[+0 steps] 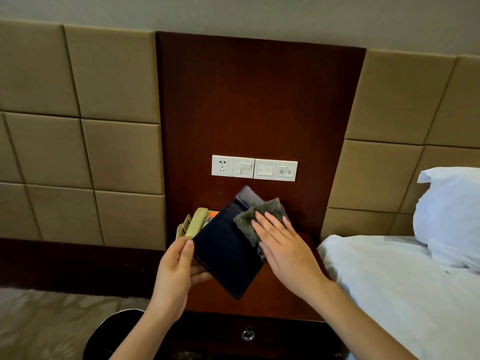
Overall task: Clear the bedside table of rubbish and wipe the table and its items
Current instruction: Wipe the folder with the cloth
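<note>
A dark blue folder (226, 250) is held tilted above the brown bedside table (275, 294). My left hand (176, 271) grips its lower left edge, thumb on top and fingers underneath. My right hand (283, 245) lies flat with straight fingers on a grey fluffy cloth (259, 216), pressing it against the folder's upper right part. Behind the folder stands a beige telephone (197, 222), partly hidden by it.
White sockets and switches (254, 168) sit on the wooden wall panel above the table. A bed with white sheets (389, 281) and a pillow (452, 216) lies to the right. A black round bin (114, 331) stands at the lower left. The table has a drawer knob (248, 335).
</note>
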### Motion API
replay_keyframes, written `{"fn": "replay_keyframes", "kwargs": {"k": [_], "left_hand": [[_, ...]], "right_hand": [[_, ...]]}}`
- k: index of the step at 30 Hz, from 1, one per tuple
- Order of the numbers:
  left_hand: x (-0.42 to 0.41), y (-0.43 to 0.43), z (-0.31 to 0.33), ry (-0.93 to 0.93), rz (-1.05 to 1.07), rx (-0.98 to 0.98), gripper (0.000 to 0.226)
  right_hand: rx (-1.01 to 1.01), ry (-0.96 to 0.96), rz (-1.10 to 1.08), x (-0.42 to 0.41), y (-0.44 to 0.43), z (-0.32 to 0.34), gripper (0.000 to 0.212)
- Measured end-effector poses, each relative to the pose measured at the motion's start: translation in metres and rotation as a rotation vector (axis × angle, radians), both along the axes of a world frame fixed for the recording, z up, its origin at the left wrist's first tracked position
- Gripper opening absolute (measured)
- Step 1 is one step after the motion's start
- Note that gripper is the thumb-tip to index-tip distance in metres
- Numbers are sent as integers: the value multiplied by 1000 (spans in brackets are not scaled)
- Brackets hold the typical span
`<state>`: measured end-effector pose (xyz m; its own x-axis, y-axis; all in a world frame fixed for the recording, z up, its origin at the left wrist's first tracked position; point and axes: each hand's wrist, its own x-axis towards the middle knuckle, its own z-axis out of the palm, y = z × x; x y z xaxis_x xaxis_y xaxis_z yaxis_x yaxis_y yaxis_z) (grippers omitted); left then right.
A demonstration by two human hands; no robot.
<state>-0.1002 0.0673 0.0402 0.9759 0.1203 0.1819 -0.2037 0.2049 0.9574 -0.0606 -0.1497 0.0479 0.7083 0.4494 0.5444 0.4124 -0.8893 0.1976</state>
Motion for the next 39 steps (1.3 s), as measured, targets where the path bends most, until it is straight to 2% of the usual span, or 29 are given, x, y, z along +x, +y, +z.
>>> {"fn": "replay_keyframes", "kwargs": {"k": [4,7,9,11,13,18,22,28,31,33,36,39], "left_hand": [[-3,-9,-1,-23,-33,96,27],[-4,-11,-4,-14,-36,38,27],[-5,-7,-3,-19,-43,5,28],[-5,-3,-2,-29,-41,4,28],[-4,4,-3,-20,-35,3,28],[-4,17,-2,10,-55,-41,31],[-2,18,0,-21,-80,40,31],[-4,12,6,-152,-80,169,28],[-4,10,6,-182,-61,181,29],[-3,12,7,-219,-38,241,31],[-1,16,10,-295,23,354,31],[-1,16,13,-321,52,392,26]], "right_hand": [[112,160,27,11,11,30,57],[173,264,-7,19,14,45,59],[340,369,-18,23,12,49,68],[578,557,16,22,8,54,80],[734,729,76,17,4,60,86],[966,1053,252,3,-14,71,61],[945,881,160,2,-9,66,45],[1092,652,138,7,1,55,21],[1086,518,45,7,8,60,26],[1129,567,43,7,10,63,30],[1159,804,141,4,7,66,25],[1100,790,165,5,5,66,37]]}}
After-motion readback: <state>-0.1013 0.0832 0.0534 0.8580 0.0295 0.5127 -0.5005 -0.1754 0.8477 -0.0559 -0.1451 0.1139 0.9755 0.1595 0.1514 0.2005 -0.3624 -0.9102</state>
